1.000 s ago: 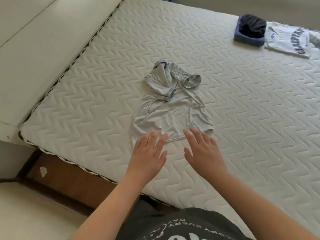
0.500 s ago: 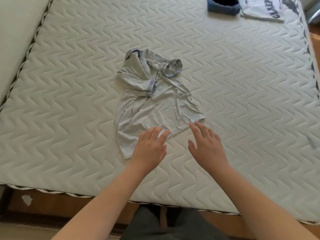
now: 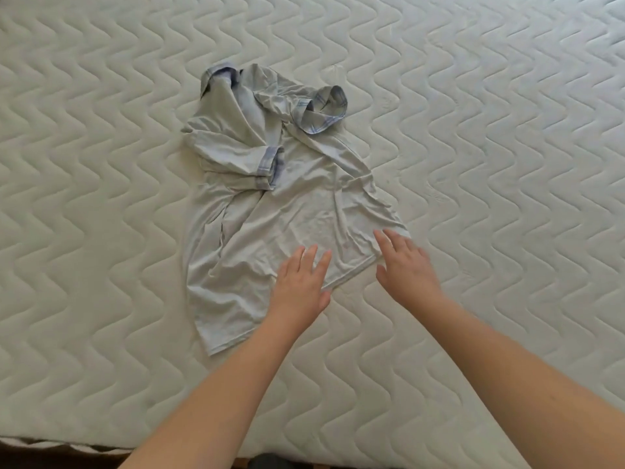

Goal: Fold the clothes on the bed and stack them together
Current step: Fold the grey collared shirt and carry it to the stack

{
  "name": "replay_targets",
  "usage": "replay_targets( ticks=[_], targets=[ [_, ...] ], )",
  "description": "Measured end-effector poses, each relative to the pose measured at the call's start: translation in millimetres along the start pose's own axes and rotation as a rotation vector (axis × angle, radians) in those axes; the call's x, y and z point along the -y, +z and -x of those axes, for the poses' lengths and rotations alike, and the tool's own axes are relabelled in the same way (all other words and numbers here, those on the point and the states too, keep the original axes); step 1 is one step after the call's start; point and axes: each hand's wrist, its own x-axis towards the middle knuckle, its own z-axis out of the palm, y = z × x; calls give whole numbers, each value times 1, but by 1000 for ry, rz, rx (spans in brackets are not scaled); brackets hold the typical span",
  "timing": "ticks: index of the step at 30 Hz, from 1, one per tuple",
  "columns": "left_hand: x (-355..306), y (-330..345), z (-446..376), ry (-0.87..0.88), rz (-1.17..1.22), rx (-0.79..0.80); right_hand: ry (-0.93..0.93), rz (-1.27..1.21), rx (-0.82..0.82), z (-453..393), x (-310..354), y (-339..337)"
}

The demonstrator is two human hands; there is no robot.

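A crumpled pale grey T-shirt (image 3: 270,204) with blue-trimmed sleeves and collar lies in the middle of the white quilted mattress (image 3: 490,147). Its upper part is bunched and twisted, its hem end points toward me. My left hand (image 3: 301,282) lies flat over the hem, fingers spread, holding nothing. My right hand (image 3: 406,265) hovers palm down at the hem's right corner, fingers apart over the cloth edge.
The mattress's near edge (image 3: 101,448) runs along the bottom of the view, with a dark strip below it. Bare mattress surrounds the shirt on all sides.
The view has tilted down and closer, so the folded clothes at the far right have left the frame. Both hands have reached forward onto the shirt's hem.
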Motion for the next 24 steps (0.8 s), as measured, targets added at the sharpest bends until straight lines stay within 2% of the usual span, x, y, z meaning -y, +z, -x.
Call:
replay_targets(
  ticks=[8,11,15,17,19,21,24],
  targets=[
    [8,85,-57,55,-121,250,142,-14,104,-64,-43,69],
    [14,105,-55,89,-165,203,206,-83,57,-78,-53,80],
    [23,111,-59,102,-132,150,160,-187,-137,-95,-60,80],
    [25,106,-60,112,-115,140,120,-259,-161,-99,-61,75],
    [25,100,-59,125,-39,65,102,-343,-140,-98,-60,71],
    [26,93,-56,70,57,32,74,-384,-129,-93,-56,69],
    [37,87,-44,-114,162,-24,73,-385,-89,-81,-56,66]
  ],
)
